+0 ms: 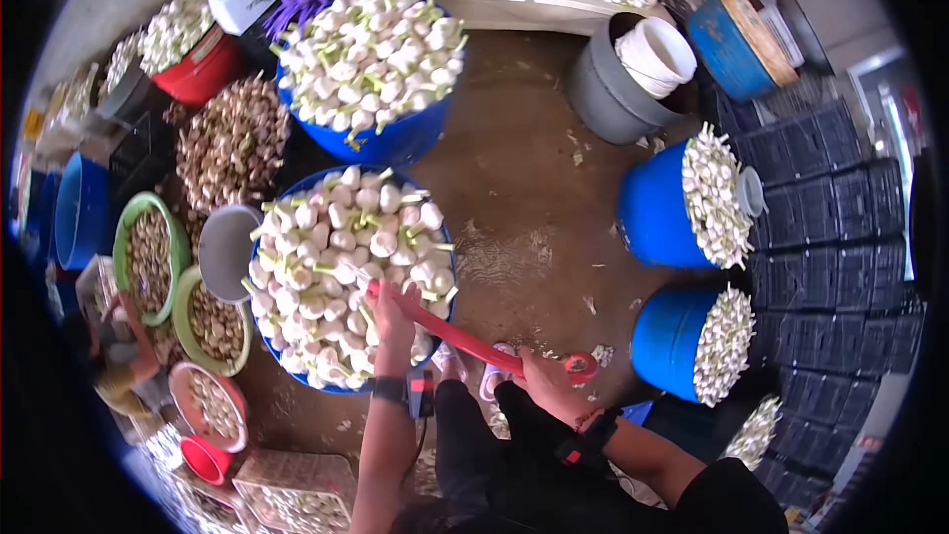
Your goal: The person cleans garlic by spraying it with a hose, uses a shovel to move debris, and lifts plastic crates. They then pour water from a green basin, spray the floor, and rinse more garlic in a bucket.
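Observation:
Both of my hands are on a long red strip of tape (450, 331), drawn slantwise between them with a ring-shaped roll at its right end. My left hand (392, 314) pinches the far end, over the front right of a big blue barrel (448, 311) heaped with white garlic bulbs (341, 237). Closed round the strip near the roll is my right hand (552, 386), above the floor and to the right of my feet. The red end pokes out just past my left fingers, close above the bulbs.
Another blue barrel (395, 143) of garlic stands behind. Two blue barrels (652, 203) (672, 341) with garlic are at right, before stacked black crates (830, 227). Basins (180, 247) of bulbs and a grey bucket (227, 252) line the left, where another person's arm (138, 336) shows.

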A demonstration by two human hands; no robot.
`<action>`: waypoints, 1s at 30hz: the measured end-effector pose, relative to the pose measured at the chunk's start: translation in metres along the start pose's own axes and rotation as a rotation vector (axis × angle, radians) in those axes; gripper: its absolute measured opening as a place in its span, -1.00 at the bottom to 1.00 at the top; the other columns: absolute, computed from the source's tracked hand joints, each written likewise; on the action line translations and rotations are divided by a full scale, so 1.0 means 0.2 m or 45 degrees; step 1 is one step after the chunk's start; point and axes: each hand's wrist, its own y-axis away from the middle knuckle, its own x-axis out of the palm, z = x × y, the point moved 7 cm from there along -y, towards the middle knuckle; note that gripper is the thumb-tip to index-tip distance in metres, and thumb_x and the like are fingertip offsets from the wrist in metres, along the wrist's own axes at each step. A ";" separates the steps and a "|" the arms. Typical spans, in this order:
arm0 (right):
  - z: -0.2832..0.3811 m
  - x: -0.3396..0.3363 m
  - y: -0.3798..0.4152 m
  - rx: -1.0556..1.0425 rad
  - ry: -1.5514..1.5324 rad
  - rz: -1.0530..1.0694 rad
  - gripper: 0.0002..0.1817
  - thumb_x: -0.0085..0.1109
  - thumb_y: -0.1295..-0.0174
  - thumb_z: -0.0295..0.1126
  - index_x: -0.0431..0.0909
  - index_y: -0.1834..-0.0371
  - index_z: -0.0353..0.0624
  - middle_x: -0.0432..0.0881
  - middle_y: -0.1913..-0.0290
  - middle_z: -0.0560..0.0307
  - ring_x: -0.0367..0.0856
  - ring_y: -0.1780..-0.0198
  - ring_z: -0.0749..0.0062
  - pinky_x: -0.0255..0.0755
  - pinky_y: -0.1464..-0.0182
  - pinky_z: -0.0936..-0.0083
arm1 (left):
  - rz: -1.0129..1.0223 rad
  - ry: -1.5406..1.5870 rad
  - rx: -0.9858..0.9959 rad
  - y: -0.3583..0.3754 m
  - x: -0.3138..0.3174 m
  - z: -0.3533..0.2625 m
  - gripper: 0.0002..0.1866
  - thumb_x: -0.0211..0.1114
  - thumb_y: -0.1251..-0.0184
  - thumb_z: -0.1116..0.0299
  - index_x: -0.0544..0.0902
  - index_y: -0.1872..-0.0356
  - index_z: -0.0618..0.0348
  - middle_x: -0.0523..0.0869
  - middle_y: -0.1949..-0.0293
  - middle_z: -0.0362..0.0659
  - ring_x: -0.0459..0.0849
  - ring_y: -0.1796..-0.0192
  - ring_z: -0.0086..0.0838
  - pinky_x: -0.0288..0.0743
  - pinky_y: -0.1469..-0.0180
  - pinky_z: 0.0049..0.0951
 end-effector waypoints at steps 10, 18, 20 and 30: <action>-0.44 -0.26 0.28 0.165 -0.582 -0.003 -0.62 0.18 -0.01 -0.09 0.44 0.21 -0.09 0.56 0.48 -0.06 0.57 0.39 0.05 0.40 0.34 0.23 | 0.376 -0.405 -0.184 -0.09 0.92 0.40 -0.83 0.03 -0.26 0.20 0.38 0.32 0.05 0.39 0.64 -0.22 0.37 0.67 -0.48 0.32 0.66 -0.47; -0.99 -0.39 -0.05 0.141 -0.447 -0.010 -0.66 0.10 -0.10 -0.07 0.44 0.31 -0.13 0.55 0.53 -0.10 0.54 0.44 -0.03 0.39 0.38 0.19 | -0.040 -0.635 -0.065 -0.37 1.12 0.66 -0.80 0.06 -0.26 0.21 0.32 0.41 0.07 0.39 0.71 -0.16 0.38 0.75 -0.38 0.30 0.74 -0.38; -1.10 -0.45 -0.17 0.150 -0.506 0.014 -0.67 0.10 -0.09 -0.07 0.44 0.32 -0.12 0.54 0.54 -0.09 0.55 0.44 -0.03 0.39 0.39 0.18 | -0.051 -0.579 -0.060 -0.47 1.15 0.68 -0.83 0.06 -0.23 0.26 0.26 0.32 0.02 0.40 0.72 -0.12 0.37 0.77 -0.38 0.31 0.75 -0.36; -1.54 -0.60 -0.52 0.136 -0.629 0.106 -0.67 0.11 -0.08 -0.08 0.46 0.33 -0.13 0.56 0.55 -0.05 0.57 0.45 0.02 0.43 0.40 0.19 | -0.575 -0.655 -0.039 -0.66 1.27 0.84 -0.81 0.01 -0.27 0.22 0.27 0.30 0.07 0.33 0.77 -0.16 0.33 0.79 -0.38 0.31 0.76 -0.36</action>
